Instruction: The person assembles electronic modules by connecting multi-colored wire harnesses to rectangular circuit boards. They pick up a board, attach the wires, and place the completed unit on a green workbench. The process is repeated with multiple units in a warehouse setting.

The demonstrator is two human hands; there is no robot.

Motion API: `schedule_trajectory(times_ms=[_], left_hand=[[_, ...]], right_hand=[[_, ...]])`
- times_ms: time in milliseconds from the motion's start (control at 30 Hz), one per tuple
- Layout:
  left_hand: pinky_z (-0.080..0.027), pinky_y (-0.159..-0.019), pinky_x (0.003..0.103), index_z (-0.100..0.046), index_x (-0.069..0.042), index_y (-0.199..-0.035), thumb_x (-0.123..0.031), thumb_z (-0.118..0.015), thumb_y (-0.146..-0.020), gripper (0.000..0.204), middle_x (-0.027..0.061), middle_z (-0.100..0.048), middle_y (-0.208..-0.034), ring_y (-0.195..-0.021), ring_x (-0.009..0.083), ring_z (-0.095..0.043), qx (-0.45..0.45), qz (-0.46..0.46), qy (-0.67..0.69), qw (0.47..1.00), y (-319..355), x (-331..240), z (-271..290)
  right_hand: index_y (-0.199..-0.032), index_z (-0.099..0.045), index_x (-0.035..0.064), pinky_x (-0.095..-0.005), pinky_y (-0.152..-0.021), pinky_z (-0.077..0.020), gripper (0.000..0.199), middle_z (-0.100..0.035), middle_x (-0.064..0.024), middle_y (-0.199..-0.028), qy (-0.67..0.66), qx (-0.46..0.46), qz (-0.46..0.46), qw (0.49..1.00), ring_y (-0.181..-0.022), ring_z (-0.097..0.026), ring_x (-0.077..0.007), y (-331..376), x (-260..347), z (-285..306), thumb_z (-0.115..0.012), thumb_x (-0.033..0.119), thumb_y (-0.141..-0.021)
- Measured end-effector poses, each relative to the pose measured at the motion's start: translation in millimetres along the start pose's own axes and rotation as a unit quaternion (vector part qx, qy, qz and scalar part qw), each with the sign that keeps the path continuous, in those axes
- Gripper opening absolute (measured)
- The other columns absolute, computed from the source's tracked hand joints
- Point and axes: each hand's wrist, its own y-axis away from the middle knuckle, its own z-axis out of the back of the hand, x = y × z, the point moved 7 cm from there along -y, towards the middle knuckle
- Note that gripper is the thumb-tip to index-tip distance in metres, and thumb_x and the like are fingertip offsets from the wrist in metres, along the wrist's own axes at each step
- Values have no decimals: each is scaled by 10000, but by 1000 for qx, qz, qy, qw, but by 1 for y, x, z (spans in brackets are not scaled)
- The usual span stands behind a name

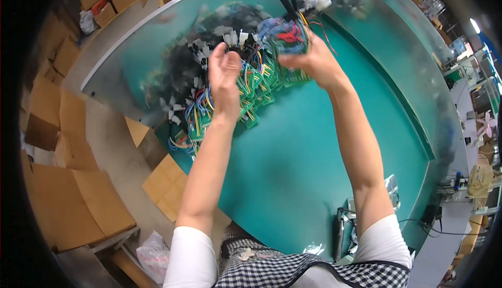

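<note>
My right hand (315,64) grips a bundle of wired circuit boards (286,36) above the far part of the table; coloured wires and black cables with white connectors stick up from it. To its left, my left hand (226,78) is raised with fingers apart and nothing in it. Beneath and beside it lies a heap of green circuit boards (253,86) with coloured wires. Black cables (180,71) with white plugs spread over the heap's far left side, partly blurred.
A green tabletop (293,157) with a raised rim carries the heap. Near my right elbow is a dark-edged container (342,230) with small parts. Cardboard boxes (78,199) stand on the left, with a white plastic bag (153,256) below. Cluttered benches (463,115) line the right.
</note>
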Motion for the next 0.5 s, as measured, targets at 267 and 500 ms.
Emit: schedule_trajectory(times_ms=[267,500], left_hand=[[-229,-1001,466,-557,-84,-1142,-370,-421,-899,400,140,-421,-1294,-1194,333,-370,112,-350,-430,825,-41,15,-15],[-145,-1023,551,-306,-260,-1350,-419,-476,-829,571,94,-255,-1412,-1251,339,-297,149,-199,-700,669,-55,92,0]], right_hand=[[-1299,-365,42,-412,-999,-313,957,-273,-294,-1330,376,-58,30,924,-1212,-330,-401,-75,-128,-36,-815,347,-511],[-1272,-430,91,-363,-881,-431,711,-369,-150,-1327,204,-139,-74,966,-1161,-421,-279,58,-99,69,-732,247,-648]])
